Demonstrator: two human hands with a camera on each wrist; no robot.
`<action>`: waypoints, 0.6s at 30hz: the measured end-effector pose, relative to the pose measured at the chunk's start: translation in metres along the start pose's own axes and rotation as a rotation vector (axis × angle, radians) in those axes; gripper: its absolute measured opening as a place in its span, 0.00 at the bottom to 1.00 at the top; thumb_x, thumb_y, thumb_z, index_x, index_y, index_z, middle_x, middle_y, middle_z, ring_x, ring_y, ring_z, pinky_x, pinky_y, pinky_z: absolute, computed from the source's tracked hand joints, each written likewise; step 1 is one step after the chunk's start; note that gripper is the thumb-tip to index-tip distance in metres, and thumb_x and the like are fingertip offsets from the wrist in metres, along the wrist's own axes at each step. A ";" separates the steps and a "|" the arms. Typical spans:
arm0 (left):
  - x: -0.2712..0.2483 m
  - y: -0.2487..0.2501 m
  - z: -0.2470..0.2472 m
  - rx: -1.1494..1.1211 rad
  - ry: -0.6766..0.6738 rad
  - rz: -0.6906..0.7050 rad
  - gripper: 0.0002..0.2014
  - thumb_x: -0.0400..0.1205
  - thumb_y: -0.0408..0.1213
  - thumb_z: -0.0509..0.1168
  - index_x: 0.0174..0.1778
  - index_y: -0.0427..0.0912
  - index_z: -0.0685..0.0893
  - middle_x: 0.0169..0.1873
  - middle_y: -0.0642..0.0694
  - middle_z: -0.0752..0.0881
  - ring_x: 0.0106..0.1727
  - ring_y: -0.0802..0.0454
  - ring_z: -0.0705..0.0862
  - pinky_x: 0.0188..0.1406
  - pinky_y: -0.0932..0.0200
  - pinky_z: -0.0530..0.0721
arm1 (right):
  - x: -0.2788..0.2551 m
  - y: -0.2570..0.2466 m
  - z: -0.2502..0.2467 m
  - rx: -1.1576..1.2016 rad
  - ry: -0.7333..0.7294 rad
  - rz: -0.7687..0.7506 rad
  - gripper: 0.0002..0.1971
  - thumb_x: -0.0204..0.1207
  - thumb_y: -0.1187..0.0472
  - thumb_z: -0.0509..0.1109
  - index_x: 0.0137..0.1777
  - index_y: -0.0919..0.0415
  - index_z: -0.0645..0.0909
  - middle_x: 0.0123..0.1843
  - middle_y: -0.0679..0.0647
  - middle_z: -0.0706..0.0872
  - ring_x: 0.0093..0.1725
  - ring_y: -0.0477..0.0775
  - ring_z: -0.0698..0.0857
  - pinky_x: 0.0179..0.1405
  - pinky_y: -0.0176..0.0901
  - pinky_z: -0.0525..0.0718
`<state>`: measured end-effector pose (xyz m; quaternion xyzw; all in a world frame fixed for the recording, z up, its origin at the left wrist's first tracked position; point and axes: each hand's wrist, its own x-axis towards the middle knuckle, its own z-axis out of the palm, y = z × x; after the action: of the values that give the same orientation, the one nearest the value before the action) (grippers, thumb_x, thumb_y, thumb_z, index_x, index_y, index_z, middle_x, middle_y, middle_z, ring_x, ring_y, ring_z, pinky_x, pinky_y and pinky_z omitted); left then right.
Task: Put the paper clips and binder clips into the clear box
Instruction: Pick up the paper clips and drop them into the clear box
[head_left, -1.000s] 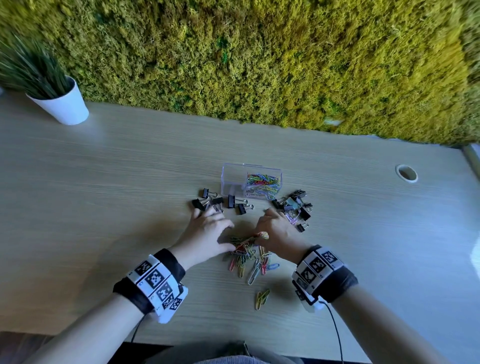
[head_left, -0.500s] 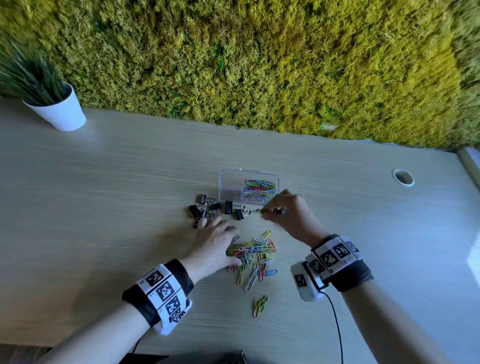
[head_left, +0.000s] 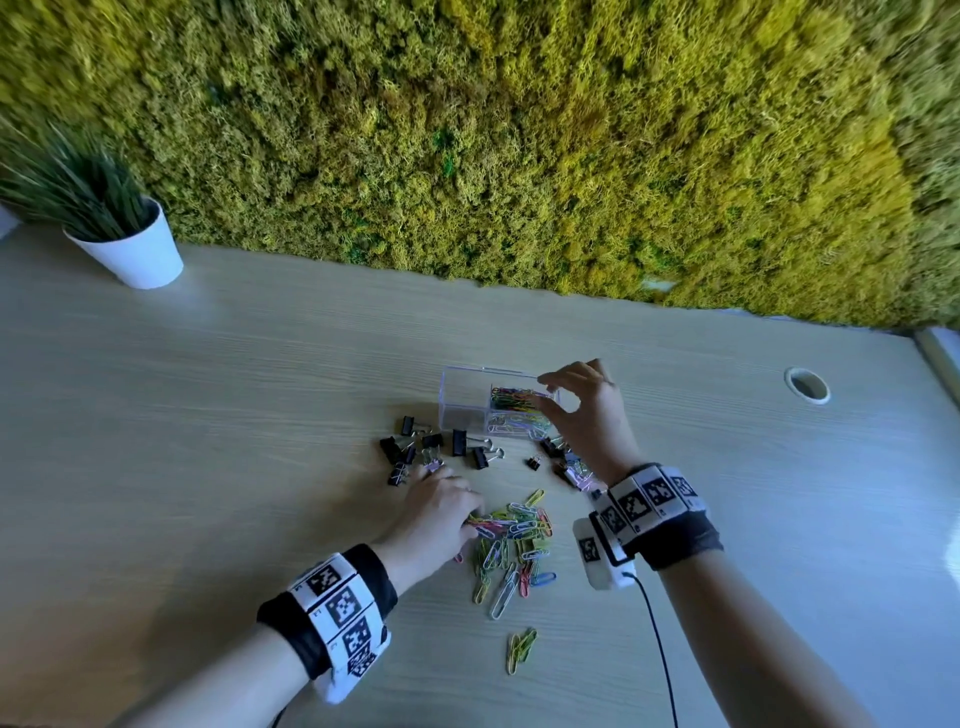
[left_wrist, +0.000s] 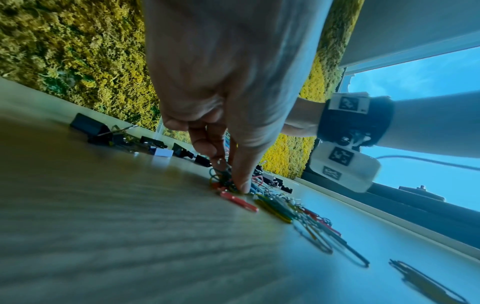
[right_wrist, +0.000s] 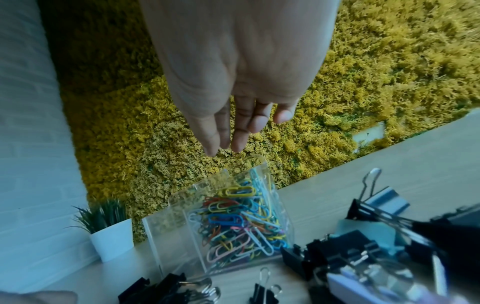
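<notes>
With your right hand (head_left: 582, 410) spread empty above the part-filled clear box (head_left: 467, 400) at frame centre, your left hand (head_left: 436, 512) pinches paper clips (head_left: 519, 540) below it, binder clips (head_left: 436, 447) untouched on the tabletop (head_left: 208, 441).

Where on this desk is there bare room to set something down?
Bare desk stretches between the potted plant and the binder clips, and right of the right hand toward the cable hole. It is crowded around the clear box and paper clips.

Your clear box (head_left: 467, 400) stands mid-worktop, its right compartment heaped with coloured paper clips (right_wrist: 233, 222). More coloured clips (head_left: 514, 540) lie scattered toward the near edge; black binder clips (head_left: 441, 447) sit just before the box.
</notes>
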<state>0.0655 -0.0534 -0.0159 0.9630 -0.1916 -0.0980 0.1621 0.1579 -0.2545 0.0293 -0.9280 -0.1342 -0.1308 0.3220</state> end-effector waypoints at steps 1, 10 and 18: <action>0.002 -0.001 0.000 -0.003 -0.006 -0.001 0.14 0.77 0.48 0.69 0.58 0.51 0.85 0.56 0.54 0.85 0.62 0.52 0.74 0.63 0.52 0.62 | -0.004 0.001 -0.002 0.006 0.027 -0.008 0.10 0.67 0.60 0.78 0.48 0.59 0.88 0.41 0.50 0.87 0.47 0.54 0.78 0.45 0.50 0.80; 0.018 -0.012 -0.014 -0.276 0.122 0.032 0.12 0.69 0.41 0.78 0.46 0.43 0.91 0.41 0.48 0.90 0.46 0.49 0.80 0.49 0.54 0.74 | -0.040 0.015 -0.021 0.048 0.125 0.046 0.08 0.67 0.67 0.77 0.46 0.60 0.88 0.40 0.51 0.88 0.47 0.53 0.78 0.46 0.42 0.76; 0.052 0.003 -0.062 -0.296 0.279 0.154 0.11 0.69 0.40 0.77 0.45 0.42 0.91 0.36 0.47 0.89 0.36 0.52 0.78 0.40 0.57 0.76 | -0.060 0.020 -0.025 0.057 0.156 0.071 0.06 0.68 0.65 0.77 0.45 0.60 0.88 0.41 0.50 0.88 0.47 0.53 0.79 0.45 0.45 0.79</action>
<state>0.1275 -0.0595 0.0359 0.9154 -0.2237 0.0219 0.3339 0.1048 -0.2951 0.0177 -0.9097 -0.0796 -0.1873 0.3620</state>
